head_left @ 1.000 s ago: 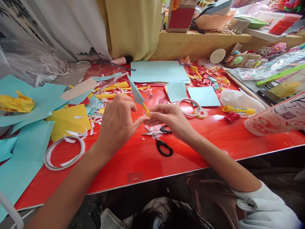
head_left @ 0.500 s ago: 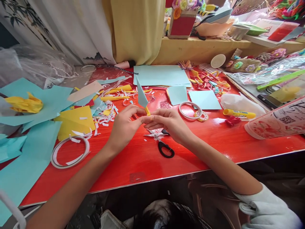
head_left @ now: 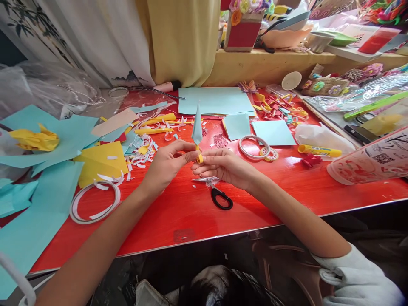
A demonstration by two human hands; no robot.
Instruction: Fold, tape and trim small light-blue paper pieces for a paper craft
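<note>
A folded light-blue paper spike [head_left: 197, 127] stands point up, with a small yellow paper loop [head_left: 199, 158] at its lower end. My left hand [head_left: 168, 163] pinches the yellow base between thumb and forefinger. From the other side my right hand [head_left: 228, 168] has its thumb and fingertips on the yellow loop, the remaining fingers curled beneath. Below the hands, black-handled scissors [head_left: 221, 199] lie on the red table [head_left: 153, 229], their blades spread and partly covered by the right hand.
Tape rolls lie at left [head_left: 74, 208] and right [head_left: 242, 148]. Blue paper squares [head_left: 274, 132], a yellow glue stick [head_left: 318, 151] and a printed cup [head_left: 366, 159] are on the right. Paper scraps [head_left: 143, 148], a yellow sheet [head_left: 102, 161] and large blue sheets [head_left: 54, 191] cover the left.
The blue spike has turned from leaning left to nearly upright and shifted slightly right. The yellow loop now shows between the hands, and my right fingers have moved a little lower.
</note>
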